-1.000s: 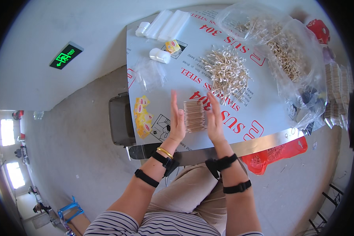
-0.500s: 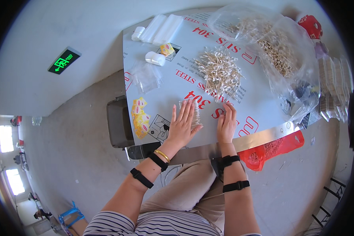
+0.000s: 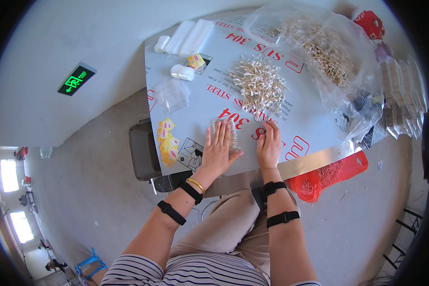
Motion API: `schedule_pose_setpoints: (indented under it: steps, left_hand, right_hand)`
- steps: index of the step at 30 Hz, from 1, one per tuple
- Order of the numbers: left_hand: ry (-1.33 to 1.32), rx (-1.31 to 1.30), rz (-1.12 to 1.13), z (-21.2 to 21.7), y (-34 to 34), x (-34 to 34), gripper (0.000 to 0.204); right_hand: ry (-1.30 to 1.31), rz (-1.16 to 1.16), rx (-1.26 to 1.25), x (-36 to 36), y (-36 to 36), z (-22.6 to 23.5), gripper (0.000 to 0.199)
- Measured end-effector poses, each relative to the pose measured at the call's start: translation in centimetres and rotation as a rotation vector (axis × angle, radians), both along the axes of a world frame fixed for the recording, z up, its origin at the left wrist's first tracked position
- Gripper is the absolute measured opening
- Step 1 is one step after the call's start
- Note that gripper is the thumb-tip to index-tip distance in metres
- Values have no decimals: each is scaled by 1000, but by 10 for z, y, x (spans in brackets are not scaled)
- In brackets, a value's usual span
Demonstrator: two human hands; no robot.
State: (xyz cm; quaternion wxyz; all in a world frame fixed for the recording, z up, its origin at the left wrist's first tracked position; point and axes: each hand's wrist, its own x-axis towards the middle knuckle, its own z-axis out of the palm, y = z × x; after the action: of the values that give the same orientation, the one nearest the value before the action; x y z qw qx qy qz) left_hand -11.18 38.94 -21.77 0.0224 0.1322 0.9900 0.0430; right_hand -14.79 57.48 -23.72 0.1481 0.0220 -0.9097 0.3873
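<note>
My left hand (image 3: 217,151) lies flat, fingers stretched out, over a neat row of cotton swabs (image 3: 233,138) on the table, covering part of it. Swab ends show past the fingertips and along the hand's right side. My right hand (image 3: 270,148) rests on the table to the right of that row, its fingers extended and slightly bent; I see nothing held in it. Just beyond its fingertips is a loose heap of cotton swabs (image 3: 260,86), pointing every which way.
A large clear bag of swabs (image 3: 326,62) lies at the far right, beside stacked packed bundles (image 3: 403,93). Flat clear bags (image 3: 173,95), plastic rolls (image 3: 190,38) and yellow labels (image 3: 167,143) lie along the left. A red bag (image 3: 329,174) hangs below the front edge.
The whole view has shifted slightly, moving the table a little to the left in the picture. My left hand stays on the swab row; my right hand stays beside the heap.
</note>
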Motion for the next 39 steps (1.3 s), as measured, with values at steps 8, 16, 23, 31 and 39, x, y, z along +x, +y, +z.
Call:
schedule_pose_setpoints:
  steps: [8,16,23,31,39]
  left_hand:
    - [21,-33,-9,1,0,-1,103]
    - [15,-6,-77,13,-2,14,99]
    - [-9,-46,-70,8,-2,19,95]
    - [123,346,55,9,-25,6,82]
    - [188,414,174,-14,-58,-10,68]
  right_hand:
    - [2,-10,11,0,-2,-2,35]
    - [22,-6,-12,0,0,-1,33]
    - [5,-4,-16,-1,-2,1,31]
    - [5,-5,-9,0,1,1,30]
    - [12,16,14,1,-1,1,32]
